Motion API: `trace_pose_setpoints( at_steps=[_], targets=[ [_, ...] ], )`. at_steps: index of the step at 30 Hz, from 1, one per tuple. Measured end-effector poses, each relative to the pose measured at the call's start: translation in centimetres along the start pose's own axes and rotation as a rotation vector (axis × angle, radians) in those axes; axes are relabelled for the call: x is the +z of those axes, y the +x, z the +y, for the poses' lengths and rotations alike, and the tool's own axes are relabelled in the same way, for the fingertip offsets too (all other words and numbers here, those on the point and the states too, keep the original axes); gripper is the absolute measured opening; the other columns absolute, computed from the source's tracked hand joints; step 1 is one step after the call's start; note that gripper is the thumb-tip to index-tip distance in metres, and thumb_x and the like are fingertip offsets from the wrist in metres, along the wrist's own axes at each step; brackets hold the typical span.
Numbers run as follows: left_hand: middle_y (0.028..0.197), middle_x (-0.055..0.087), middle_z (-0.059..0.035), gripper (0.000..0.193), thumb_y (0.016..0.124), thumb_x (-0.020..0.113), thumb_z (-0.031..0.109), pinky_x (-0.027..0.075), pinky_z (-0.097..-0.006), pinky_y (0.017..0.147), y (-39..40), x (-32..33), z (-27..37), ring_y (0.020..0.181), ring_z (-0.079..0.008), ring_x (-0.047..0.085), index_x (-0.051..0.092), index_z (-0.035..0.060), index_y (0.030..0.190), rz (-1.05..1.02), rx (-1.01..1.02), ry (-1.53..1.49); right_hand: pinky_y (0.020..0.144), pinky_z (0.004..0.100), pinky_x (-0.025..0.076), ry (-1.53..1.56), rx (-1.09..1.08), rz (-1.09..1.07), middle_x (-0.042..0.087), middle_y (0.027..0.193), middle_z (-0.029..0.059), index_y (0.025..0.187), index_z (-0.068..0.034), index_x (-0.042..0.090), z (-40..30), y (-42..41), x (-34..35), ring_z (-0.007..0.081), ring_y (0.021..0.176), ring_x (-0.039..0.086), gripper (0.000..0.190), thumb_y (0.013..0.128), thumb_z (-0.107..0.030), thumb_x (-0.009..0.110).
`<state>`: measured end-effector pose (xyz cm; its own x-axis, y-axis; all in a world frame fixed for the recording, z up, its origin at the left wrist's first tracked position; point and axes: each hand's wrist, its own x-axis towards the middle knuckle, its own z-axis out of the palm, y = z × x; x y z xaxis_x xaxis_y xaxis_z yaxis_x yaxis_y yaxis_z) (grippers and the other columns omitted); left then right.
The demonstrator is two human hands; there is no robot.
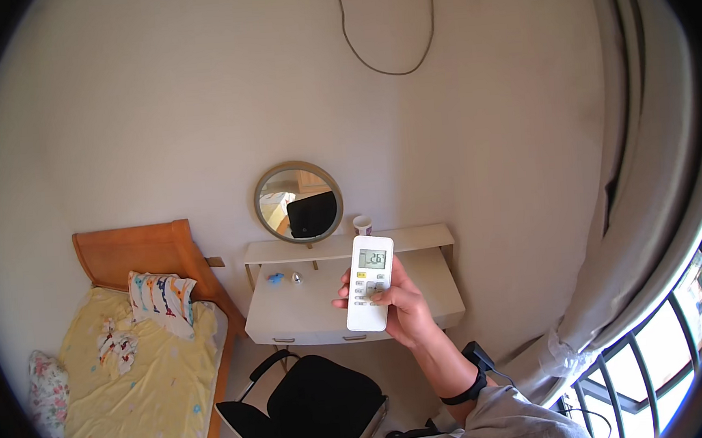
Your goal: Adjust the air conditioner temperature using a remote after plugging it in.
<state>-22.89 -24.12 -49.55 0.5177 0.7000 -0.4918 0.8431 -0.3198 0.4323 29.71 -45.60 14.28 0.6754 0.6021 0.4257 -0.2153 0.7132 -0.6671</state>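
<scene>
My right hand (pixel 411 312) grips a white air-conditioner remote control (pixel 367 321), held up in front of me. Its display and buttons face me; digits show on the lit-grey screen. The thumb rests on the lower buttons, while fingertips curl around the left edge. A black strap circles my right wrist area. My left hand is out of view. Beyond the remote stands a white dressing table (pixel 309 313) with a round mirror (pixel 275 181) and a paper cup (pixel 362 223) on its raised shelf. A small blue item (pixel 276 278) and a silvery object (pixel 297 277) lie on the tabletop.
A black armchair (pixel 324 398) stands before the table. To the left is a wooden bed (pixel 133 249) with yellow bedding (pixel 157 409) and a patterned pillow (pixel 161 302). Curtains (pixel 649 198) and a barred window (pixel 643 375) are at right. A cable (pixel 399 73) hangs on the wall.
</scene>
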Motion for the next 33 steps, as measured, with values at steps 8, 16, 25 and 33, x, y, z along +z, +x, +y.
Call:
trace_pose_setpoints(
  at_steps=[8, 16, 25, 33],
  targets=[
    [0.082, 0.067, -0.0179, 0.031, 0.084, 0.065, 0.037, 0.049, -0.0497, 0.07, 0.2, -0.6, 3.5, 0.079, -0.0361, 0.063, 0.067, 0.0064, 0.089, -0.086, -0.031, 0.098, 0.102, 0.0561, 0.048, 0.055, -0.013, -0.038, 0.052, 0.12, 0.0241, 0.146, -0.01, 0.026, -1.1, 2.8, -4.9, 0.0372, 0.112, 0.059, 0.081, 0.067, 0.003, 0.043],
    [0.083, 0.067, -0.0175, 0.03, 0.083, 0.065, 0.036, 0.049, -0.0497, 0.071, 1.0, -1.7, 7.9, 0.08, -0.0362, 0.063, 0.067, 0.0067, 0.089, -0.071, 0.011, 0.123, 0.107, 0.0562, 0.042, 0.219, 0.007, -0.166, 0.05, 0.126, 0.0247, 0.154, -0.015, 0.018, -2.2, 5.5, -9.0, 0.0382, 0.119, 0.054, 0.098, 0.061, 0.0, 0.047],
    [0.083, 0.067, -0.017, 0.028, 0.082, 0.066, 0.035, 0.048, -0.0498, 0.072, 1.3, -3.0, 10.6, 0.081, -0.0362, 0.063, 0.068, 0.0072, 0.088, -0.076, 0.044, 0.16, 0.108, 0.0602, 0.039, 0.252, -0.039, -0.219, 0.049, 0.129, 0.0256, 0.151, -0.011, 0.023, -1.6, 6.4, -11.1, 0.0397, 0.12, 0.054, 0.092, 0.062, -0.001, 0.047],
    [0.084, 0.068, -0.0166, 0.027, 0.082, 0.066, 0.034, 0.048, -0.0498, 0.073, 2.4, -4.9, 10.9, 0.083, -0.0362, 0.062, 0.068, 0.0076, 0.088, -0.103, 0.112, 0.192, 0.109, 0.0598, 0.038, 0.262, -0.019, -0.189, 0.049, 0.127, 0.0272, 0.151, -0.01, 0.022, -1.9, 5.6, -9.9, 0.0398, 0.12, 0.055, 0.093, 0.062, 0.002, 0.045]
  ],
)
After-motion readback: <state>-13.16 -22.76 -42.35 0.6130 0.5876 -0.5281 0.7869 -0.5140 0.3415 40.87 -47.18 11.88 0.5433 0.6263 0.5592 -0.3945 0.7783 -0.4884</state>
